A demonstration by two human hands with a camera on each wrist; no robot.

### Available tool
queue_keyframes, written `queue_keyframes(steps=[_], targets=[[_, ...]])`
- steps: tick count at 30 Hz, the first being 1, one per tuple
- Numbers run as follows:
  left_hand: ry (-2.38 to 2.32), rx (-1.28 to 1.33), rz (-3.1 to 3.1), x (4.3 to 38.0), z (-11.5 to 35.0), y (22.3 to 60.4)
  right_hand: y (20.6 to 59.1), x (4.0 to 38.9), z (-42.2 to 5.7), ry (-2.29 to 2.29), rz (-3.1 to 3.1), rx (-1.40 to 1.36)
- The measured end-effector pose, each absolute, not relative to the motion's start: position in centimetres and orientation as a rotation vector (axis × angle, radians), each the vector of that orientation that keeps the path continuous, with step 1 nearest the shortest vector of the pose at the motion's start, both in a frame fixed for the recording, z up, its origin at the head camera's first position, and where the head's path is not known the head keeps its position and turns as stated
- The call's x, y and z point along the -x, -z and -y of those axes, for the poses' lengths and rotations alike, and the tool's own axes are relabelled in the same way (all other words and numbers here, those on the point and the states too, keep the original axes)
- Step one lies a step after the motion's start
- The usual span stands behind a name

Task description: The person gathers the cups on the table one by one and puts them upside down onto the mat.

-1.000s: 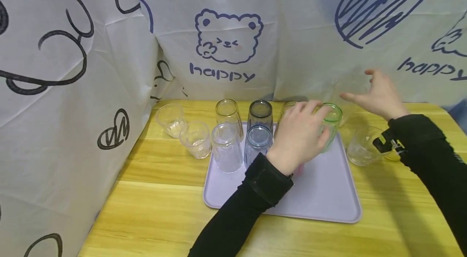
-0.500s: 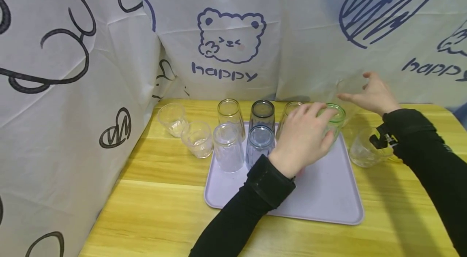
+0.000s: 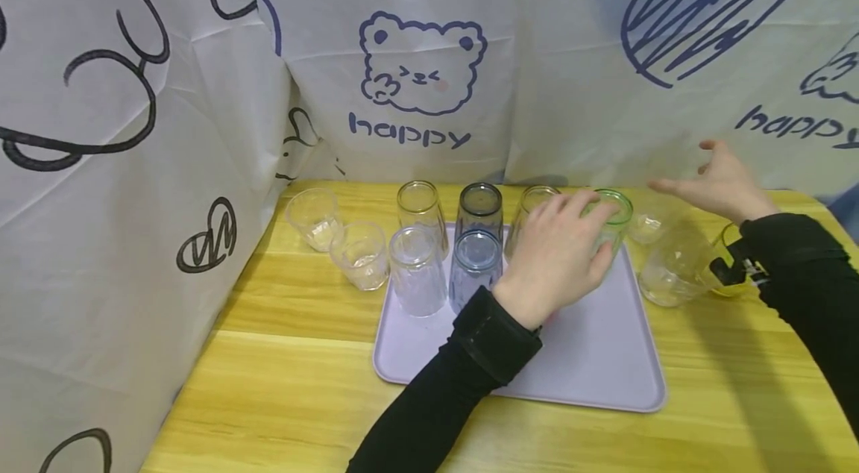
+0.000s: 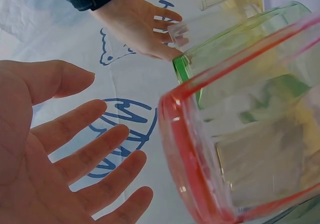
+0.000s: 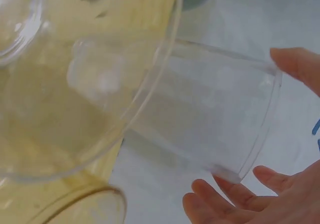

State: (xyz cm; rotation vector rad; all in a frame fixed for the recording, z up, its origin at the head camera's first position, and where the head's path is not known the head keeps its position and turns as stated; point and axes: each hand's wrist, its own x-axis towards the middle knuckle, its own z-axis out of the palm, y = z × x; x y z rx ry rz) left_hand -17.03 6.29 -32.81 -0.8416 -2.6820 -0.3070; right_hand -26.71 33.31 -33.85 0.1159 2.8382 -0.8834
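At the tray's right half, my left hand (image 3: 553,253) hovers with spread fingers over a pink-red glass (image 4: 182,159); the left wrist view shows a gap between them. Its fingertips overlap a green glass (image 3: 613,208) in the head view. Behind the tray's right corner, a clear cup (image 5: 200,103) stands at the back of the table. My right hand (image 3: 728,182) is beside its upper end, thumb and fingers stretched wide on either side, fingertips right at the rim in the right wrist view.
The lilac tray (image 3: 597,376) carries several glasses, among them a blue one (image 3: 475,271) and a dark grey one (image 3: 480,208). Two clear cups (image 3: 362,264) stand left of it. On the right are a clear glass (image 3: 667,279) and a yellow-rimmed one (image 3: 728,283). A cloth hangs behind.
My right hand has shifted right and slightly down, away from where it held the clear cup raised; the cup now stands lower, on the table. My left hand stays nearly still.
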Motion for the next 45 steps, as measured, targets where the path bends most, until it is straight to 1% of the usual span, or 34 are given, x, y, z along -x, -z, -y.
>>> queue_keyframes(steps=[6, 16, 35, 40, 45], targets=[[0.319, 0.853, 2.690, 17.0, -6.7, 32.9, 34.3, 26.3, -33.7, 0.891, -2.871, -0.123], [0.302, 0.857, 2.695, 16.9, -7.0, 33.0, 34.8, 26.7, -33.2, 0.868, -2.869, -0.186], [0.262, 0.857, 2.737, 16.8, -7.1, 33.2, 35.3, 26.9, -33.7, 0.815, -2.869, -0.167], [0.292, 0.831, 2.754, 16.9, -6.7, 33.1, 35.0, 26.6, -33.5, 0.850, -2.876, -0.169], [0.325, 0.805, 2.718, 17.3, -6.1, 32.9, 33.7, 26.0, -32.8, 0.911, -2.931, -0.161]])
